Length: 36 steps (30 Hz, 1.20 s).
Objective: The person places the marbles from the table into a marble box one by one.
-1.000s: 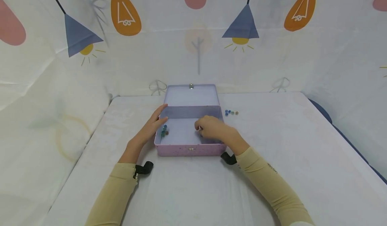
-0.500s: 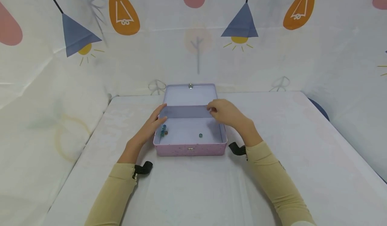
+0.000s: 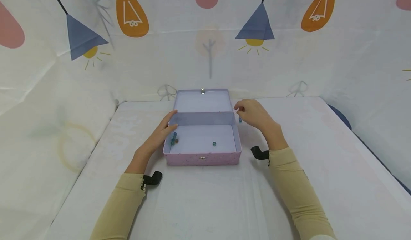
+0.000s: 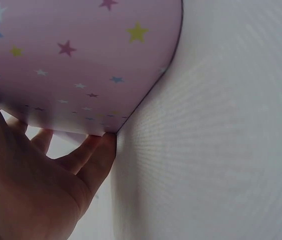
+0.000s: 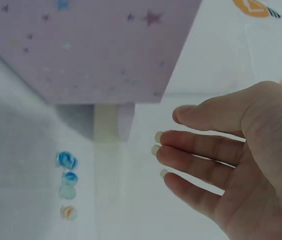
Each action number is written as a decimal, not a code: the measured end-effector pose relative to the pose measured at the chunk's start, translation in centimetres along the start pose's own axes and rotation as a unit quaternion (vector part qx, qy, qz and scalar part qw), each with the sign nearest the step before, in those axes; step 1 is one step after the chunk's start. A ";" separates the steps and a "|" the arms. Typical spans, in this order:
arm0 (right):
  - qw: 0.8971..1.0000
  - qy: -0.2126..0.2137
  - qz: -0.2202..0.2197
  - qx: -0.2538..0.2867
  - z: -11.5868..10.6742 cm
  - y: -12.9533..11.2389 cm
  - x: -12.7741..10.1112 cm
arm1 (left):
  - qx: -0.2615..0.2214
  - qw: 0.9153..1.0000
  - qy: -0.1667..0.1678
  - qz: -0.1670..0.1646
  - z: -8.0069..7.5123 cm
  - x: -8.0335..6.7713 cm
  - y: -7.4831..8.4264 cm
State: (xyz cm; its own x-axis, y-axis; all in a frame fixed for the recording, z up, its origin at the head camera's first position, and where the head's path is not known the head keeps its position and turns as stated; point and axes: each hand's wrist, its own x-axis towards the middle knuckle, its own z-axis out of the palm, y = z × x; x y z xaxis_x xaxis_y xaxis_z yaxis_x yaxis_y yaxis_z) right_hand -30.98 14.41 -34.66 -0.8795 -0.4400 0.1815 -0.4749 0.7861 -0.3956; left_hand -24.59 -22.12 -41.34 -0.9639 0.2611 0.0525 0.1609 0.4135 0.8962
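A pink star-printed box (image 3: 201, 158) sits open mid-table, its lid (image 3: 203, 101) upright at the back. Inside lie a small cluster of marbles (image 3: 174, 139) at the left and one blue marble (image 3: 214, 144) near the front. My left hand (image 3: 164, 126) rests with straight fingers (image 4: 92, 154) against the box's left wall (image 4: 76, 60). My right hand (image 3: 251, 112) hovers right of the box, fingers (image 5: 190, 150) straight and holding nothing. Beneath it several marbles (image 5: 67, 177) lie in a row on the table; the head view shows only one marble (image 3: 240, 120).
The table (image 3: 205, 200) is covered with a white cloth. A printed fabric backdrop (image 3: 208, 47) stands close behind the box and along both sides. The table's right edge (image 3: 353, 133) drops off to a dark surface.
My right hand has lifted out of the box and moved right to above the marbles on the table, leaving one blue marble in the box. The left hand has not moved.
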 end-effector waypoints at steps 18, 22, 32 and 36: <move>0.993 -0.029 0.108 -0.046 1.1 4.8 -0.2 | 0.002 1.000 0.006 0.008 -0.1 0.1 -0.6; 0.991 -0.033 0.120 -0.055 1.3 5.1 -0.5 | 0.003 1.000 0.004 0.011 -0.1 0.2 -0.7; 0.989 -0.062 0.124 -0.055 2.6 6.0 -0.1 | 0.002 1.000 0.004 0.014 -0.1 0.1 -0.7; 0.990 -0.050 0.121 -0.054 2.6 6.0 -0.2 | 0.000 1.000 0.001 0.009 -0.1 0.1 -0.5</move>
State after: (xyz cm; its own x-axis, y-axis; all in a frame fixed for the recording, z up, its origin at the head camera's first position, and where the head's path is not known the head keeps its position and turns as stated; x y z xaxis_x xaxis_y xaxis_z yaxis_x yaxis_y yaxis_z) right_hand -33.58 18.08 -39.36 -0.9629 -0.2698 0.0019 -0.2564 0.9130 -0.3174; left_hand -24.75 -22.41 -41.70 -0.9614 0.2661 0.0700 0.1782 0.4083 0.8953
